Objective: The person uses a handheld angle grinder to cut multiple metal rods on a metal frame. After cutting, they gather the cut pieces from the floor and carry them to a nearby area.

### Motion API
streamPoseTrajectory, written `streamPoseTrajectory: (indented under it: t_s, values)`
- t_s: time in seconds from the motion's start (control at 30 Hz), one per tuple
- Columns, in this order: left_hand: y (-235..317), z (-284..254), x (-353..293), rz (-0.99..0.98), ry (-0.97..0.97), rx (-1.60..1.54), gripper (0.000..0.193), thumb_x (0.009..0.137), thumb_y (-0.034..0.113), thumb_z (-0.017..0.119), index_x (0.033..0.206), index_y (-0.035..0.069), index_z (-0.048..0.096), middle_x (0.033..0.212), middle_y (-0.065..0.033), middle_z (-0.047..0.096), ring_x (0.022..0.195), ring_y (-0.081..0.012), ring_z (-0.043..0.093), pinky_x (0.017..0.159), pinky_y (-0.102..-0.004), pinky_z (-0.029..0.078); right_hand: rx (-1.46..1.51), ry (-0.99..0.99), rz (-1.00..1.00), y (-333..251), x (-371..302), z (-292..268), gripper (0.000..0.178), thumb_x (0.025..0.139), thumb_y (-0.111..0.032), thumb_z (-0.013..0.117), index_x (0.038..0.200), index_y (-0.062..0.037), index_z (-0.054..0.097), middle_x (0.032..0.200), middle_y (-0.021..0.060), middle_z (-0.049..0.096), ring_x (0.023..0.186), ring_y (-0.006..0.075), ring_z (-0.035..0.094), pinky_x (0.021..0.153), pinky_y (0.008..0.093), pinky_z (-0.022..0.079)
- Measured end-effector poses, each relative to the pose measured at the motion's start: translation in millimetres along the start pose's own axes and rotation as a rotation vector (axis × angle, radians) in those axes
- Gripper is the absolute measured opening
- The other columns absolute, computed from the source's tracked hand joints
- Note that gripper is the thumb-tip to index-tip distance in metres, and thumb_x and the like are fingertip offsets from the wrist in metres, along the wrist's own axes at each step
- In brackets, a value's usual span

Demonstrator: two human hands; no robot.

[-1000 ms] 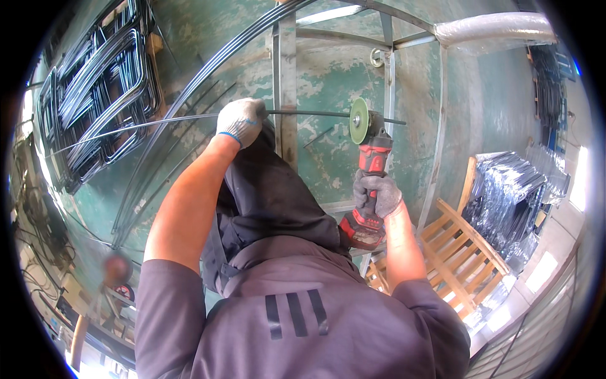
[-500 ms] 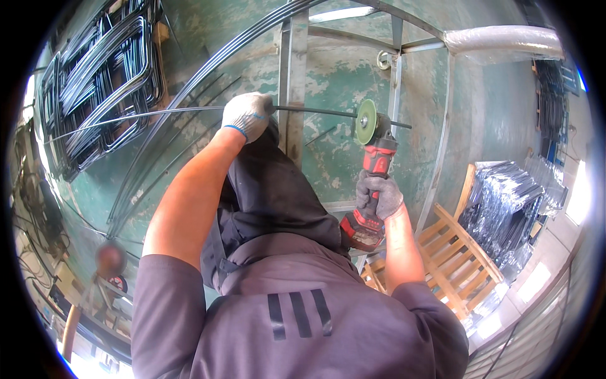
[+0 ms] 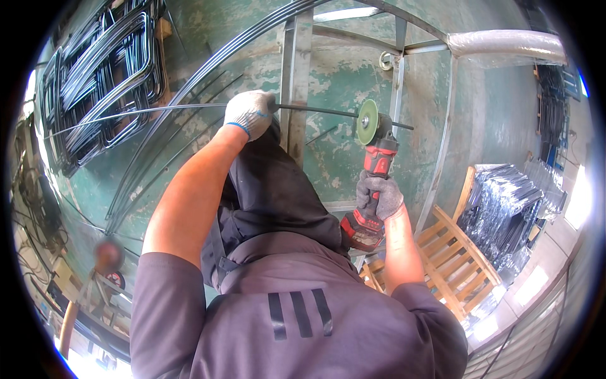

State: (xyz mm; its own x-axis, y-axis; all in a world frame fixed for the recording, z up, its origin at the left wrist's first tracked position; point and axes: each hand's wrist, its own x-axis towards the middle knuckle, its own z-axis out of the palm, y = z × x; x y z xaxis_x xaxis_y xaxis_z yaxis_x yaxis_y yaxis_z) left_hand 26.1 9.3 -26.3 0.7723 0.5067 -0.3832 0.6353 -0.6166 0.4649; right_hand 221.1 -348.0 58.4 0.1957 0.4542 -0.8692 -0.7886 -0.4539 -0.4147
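My left hand, in a white knit glove, is closed around a long thin metal rod that runs across the view. In a grey glove, my right hand grips the handle of a red and black cordless angle grinder. The grinder stands head up, with its green disc at the rod toward its right end. A short length of rod shows to the right of the disc. Whether the disc touches the rod I cannot tell. No sparks are visible.
A metal frame stands ahead, with several long rods bending across its left side. Stacked bent frames lie at the far left. To the right are a wooden pallet, plastic-wrapped bundles and a wrapped roll.
Very little differs. The view has shifted slightly; both hands keep their grips, and the grinder stays at the same place along the rod.
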Motion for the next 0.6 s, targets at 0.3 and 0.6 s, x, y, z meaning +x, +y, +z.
streamPoseTrajectory:
  t_s: [0.3,0.6]
  values:
    - [1,0,-1,-0.013,-0.001,0.000,0.025,0.105,0.034,0.069,0.111,0.015,0.085,0.111,-0.0172,0.082,0.111,-0.0423,0.077,0.094,-0.0532,0.061,0.024,-0.036,0.013,2,2,-7,0.019,0.093,-0.017,0.075,0.105,-0.0063,0.064,0.078,0.0054,0.061,0.064,0.0196,0.063,0.059,0.0376,0.054]
    - [-2,3,0,-0.005,-0.003,-0.002,0.026,0.104,0.034,0.069,0.108,0.013,0.084,0.109,-0.0185,0.082,0.109,-0.0436,0.077,0.093,-0.0546,0.061,0.037,-0.042,0.026,1,2,-5,0.018,0.093,-0.015,0.075,0.105,-0.0064,0.064,0.078,0.0052,0.061,0.063,0.0194,0.062,0.058,0.0378,0.054]
